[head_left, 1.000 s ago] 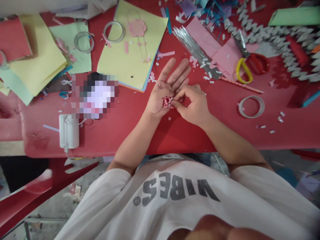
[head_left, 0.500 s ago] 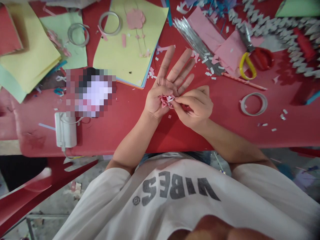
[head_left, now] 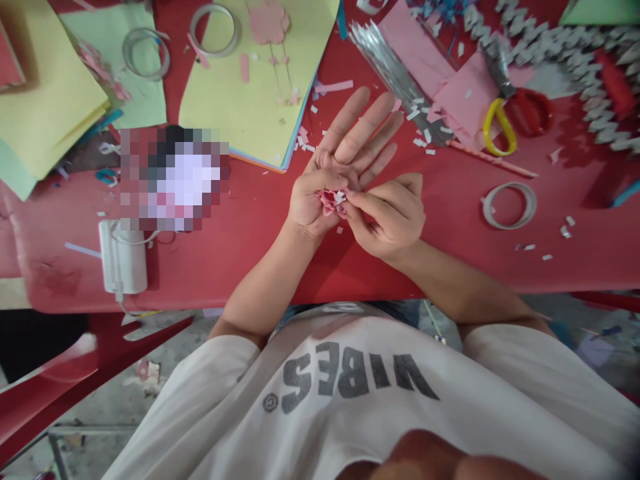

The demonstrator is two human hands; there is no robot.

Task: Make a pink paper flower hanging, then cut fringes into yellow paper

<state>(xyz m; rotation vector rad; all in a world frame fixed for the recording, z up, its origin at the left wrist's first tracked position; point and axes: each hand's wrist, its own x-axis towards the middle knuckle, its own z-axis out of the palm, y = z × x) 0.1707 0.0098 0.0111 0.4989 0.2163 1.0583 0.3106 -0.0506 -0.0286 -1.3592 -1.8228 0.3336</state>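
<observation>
The left hand (head_left: 320, 193) lies palm-up with fingers extended, forming a support surface for the crumpled pink paper piece (head_left: 330, 201) at the palm's edge. The right hand (head_left: 387, 217) grasps that piece between thumb and fingertips for fine control, above the red table (head_left: 225, 267).
</observation>
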